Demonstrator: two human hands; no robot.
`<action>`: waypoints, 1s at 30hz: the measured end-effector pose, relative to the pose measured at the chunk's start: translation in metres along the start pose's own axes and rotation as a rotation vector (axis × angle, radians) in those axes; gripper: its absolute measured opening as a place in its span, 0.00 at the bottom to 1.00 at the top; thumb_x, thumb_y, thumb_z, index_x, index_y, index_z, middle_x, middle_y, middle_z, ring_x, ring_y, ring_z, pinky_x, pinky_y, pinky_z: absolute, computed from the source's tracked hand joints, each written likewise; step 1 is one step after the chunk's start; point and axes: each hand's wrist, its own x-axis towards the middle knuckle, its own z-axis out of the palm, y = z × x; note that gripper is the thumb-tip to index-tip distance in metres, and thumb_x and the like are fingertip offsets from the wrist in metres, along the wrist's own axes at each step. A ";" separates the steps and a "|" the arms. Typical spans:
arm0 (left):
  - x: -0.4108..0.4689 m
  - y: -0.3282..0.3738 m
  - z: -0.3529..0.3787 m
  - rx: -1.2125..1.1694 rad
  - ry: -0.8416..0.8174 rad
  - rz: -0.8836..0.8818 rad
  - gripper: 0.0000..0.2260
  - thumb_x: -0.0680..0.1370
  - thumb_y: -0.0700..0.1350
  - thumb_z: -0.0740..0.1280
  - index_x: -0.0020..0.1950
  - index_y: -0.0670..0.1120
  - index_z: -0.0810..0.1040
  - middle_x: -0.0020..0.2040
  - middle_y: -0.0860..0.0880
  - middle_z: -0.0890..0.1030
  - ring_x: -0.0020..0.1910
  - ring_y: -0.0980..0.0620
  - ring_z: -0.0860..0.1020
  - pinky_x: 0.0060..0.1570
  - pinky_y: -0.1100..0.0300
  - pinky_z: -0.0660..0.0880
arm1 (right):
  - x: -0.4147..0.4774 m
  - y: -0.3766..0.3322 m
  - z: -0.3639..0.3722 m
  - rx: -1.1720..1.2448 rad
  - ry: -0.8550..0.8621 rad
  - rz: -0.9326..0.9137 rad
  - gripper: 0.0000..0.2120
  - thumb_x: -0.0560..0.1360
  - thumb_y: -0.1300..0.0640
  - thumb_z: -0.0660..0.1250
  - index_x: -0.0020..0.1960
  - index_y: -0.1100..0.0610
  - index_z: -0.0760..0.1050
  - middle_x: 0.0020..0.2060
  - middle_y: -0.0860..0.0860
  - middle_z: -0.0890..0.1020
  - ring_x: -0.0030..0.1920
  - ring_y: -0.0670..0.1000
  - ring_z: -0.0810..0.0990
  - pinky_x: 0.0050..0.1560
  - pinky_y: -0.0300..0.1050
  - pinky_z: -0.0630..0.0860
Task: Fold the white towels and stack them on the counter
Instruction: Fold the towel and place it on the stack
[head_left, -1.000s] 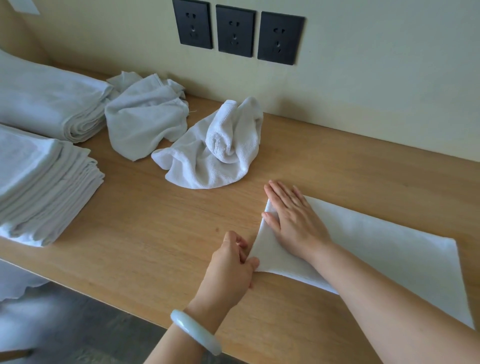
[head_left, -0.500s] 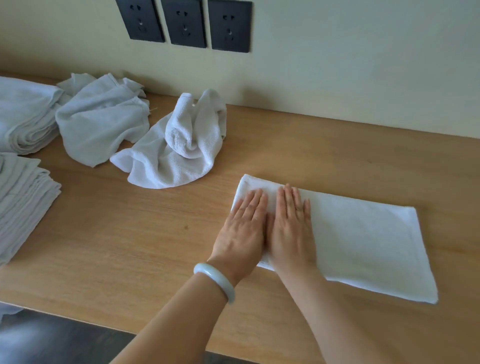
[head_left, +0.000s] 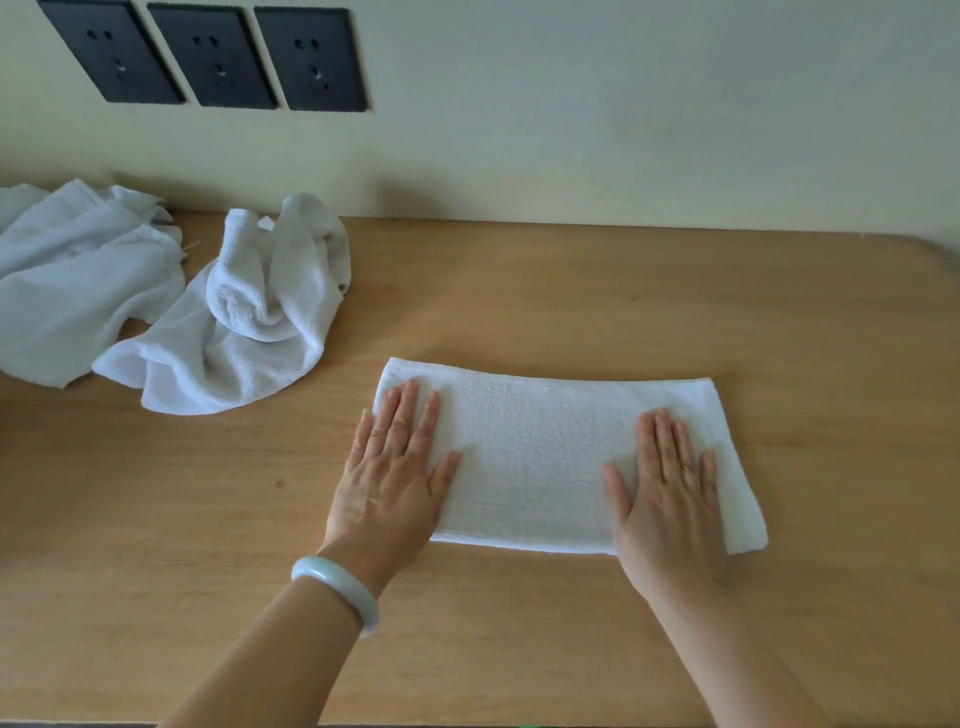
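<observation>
A white towel (head_left: 535, 457), folded into a long flat strip, lies on the wooden counter (head_left: 571, 291) in front of me. My left hand (head_left: 395, 478), with a pale bangle on its wrist, presses flat on the towel's left end, fingers straight. My right hand (head_left: 670, 499) presses flat near the towel's right end, fingers straight too. A crumpled white towel (head_left: 244, 332) lies to the left near the wall. Another crumpled white towel (head_left: 72, 280) lies at the far left.
Three black wall sockets (head_left: 218, 57) sit on the pale wall above the counter. The counter's front edge runs along the bottom of the view, and its rounded right corner (head_left: 935, 254) shows at the far right.
My right hand has slid from beside the left hand along the towel to its right end. The view has swung right, and the folded stacks at the left have dropped out of sight.
</observation>
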 end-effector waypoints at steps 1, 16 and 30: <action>0.000 0.000 0.001 0.001 -0.010 0.002 0.30 0.81 0.63 0.41 0.80 0.51 0.45 0.81 0.51 0.44 0.79 0.55 0.40 0.77 0.54 0.41 | 0.000 0.013 -0.003 0.018 -0.007 0.013 0.34 0.80 0.38 0.35 0.78 0.58 0.47 0.78 0.51 0.51 0.78 0.49 0.48 0.77 0.53 0.46; 0.057 0.172 0.017 0.049 -0.112 0.738 0.26 0.82 0.53 0.48 0.78 0.46 0.61 0.79 0.45 0.59 0.78 0.45 0.56 0.76 0.44 0.56 | -0.023 0.097 -0.084 0.910 -0.343 0.551 0.03 0.71 0.60 0.72 0.38 0.57 0.80 0.29 0.50 0.80 0.25 0.46 0.71 0.29 0.36 0.66; 0.066 0.178 0.028 0.138 -0.200 0.714 0.27 0.83 0.60 0.43 0.81 0.54 0.44 0.81 0.53 0.44 0.79 0.50 0.39 0.76 0.41 0.46 | -0.029 0.113 -0.091 1.133 -0.604 0.598 0.08 0.76 0.59 0.69 0.46 0.66 0.78 0.35 0.60 0.84 0.22 0.48 0.70 0.22 0.38 0.62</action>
